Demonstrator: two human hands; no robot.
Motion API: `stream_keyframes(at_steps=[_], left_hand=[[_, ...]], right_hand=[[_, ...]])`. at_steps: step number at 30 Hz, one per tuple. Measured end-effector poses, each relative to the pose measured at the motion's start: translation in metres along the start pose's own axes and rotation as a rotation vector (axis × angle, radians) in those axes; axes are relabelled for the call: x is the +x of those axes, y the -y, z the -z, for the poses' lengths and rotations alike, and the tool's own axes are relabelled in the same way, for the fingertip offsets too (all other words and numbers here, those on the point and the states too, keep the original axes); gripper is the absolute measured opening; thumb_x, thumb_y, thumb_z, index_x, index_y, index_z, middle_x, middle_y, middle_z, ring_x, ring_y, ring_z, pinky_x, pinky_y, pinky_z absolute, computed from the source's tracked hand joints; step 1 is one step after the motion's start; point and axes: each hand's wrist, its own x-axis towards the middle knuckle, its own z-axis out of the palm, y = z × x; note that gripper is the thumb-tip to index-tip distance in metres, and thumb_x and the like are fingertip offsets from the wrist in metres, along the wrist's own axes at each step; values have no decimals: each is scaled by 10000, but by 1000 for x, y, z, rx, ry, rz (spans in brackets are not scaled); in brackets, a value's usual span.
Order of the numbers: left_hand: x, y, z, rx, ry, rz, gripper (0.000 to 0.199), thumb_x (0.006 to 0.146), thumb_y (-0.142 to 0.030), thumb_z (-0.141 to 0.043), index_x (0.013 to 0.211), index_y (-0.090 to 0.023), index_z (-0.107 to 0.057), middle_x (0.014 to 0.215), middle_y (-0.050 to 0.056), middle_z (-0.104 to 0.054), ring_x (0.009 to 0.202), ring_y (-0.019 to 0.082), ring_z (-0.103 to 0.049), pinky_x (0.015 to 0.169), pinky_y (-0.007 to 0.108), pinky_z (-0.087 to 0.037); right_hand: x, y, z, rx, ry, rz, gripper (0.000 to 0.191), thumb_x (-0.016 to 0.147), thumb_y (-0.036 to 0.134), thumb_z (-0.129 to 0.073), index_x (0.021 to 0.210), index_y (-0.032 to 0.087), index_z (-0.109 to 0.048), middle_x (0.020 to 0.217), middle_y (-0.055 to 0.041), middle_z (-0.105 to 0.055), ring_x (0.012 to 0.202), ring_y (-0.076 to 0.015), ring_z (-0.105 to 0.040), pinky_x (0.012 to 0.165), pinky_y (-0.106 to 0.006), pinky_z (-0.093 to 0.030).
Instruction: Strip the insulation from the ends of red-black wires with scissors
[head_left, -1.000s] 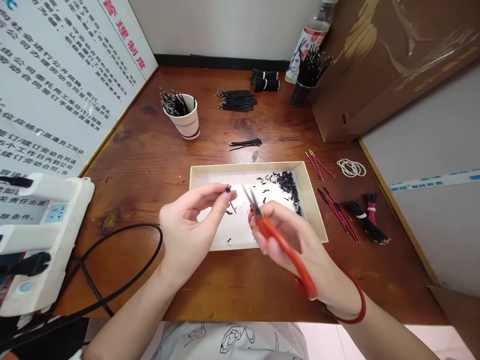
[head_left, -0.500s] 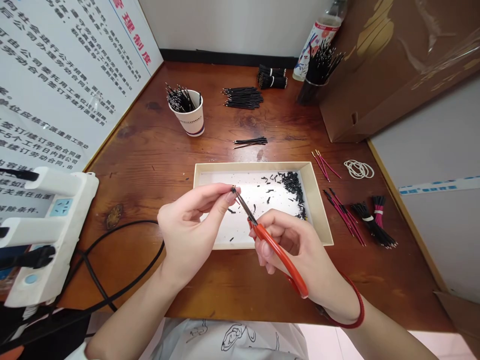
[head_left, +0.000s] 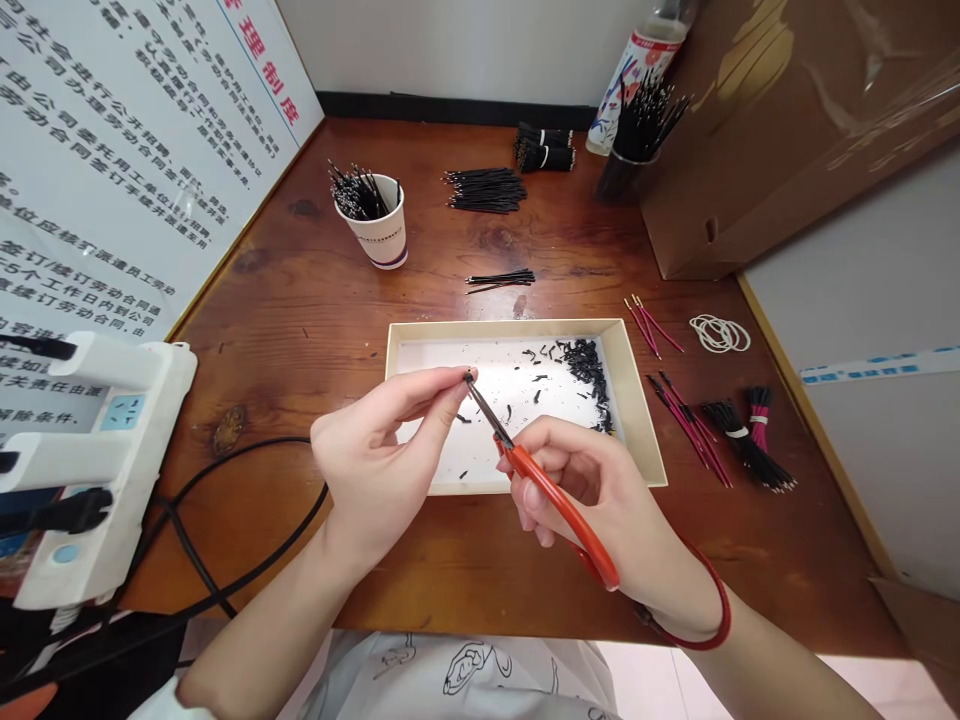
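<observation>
Above a shallow cream tray (head_left: 642, 420) with a white bottom, my left hand (head_left: 386, 455) pinches a small black piece (head_left: 469, 376) between thumb and forefinger; most of it is hidden by the fingers. Red-handled scissors (head_left: 559, 500) are in my right hand (head_left: 592, 500), their metal tips touching the black piece at my left fingertips. Short black clippings (head_left: 586, 372) are heaped at the tray's right end, with several scattered over the bottom.
Behind the tray lie black wires (head_left: 501, 280) and a larger row (head_left: 486, 189). A paper cup (head_left: 384, 240) of wires stands back left. Pink wires (head_left: 686, 425), rubber bands (head_left: 719, 334) and bundles (head_left: 742, 440) lie right; a power strip (head_left: 97, 470) sits left.
The scissor blades look closer together at the black piece. My left hand has shifted very slightly left, and the whole view has moved a little.
</observation>
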Motion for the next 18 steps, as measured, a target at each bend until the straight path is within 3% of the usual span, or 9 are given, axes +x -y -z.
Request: stream_keyframes(at_steps=[10,18], left_hand=[[0,-4,0,-58,10,109,120,822,-139,-732,903,-227,-746,872,-19,-788,806,166,-763,757,285,-664],[0,-4,0,-54,22,108,123,820,-140,-733,899,-234,-745,876,-22,-789,803,165,-764,757,288,-666]], right_hand=[[0,1,2,-15,-3,-29,316,689,370,-838,733,171,-596,514,44,-569,432,-55,-473,399,-165,-376],[-1,2,2,-10,10,-55,332,704,399,-824,742,164,-592,521,43,-568,419,-41,-450,410,-157,-402]])
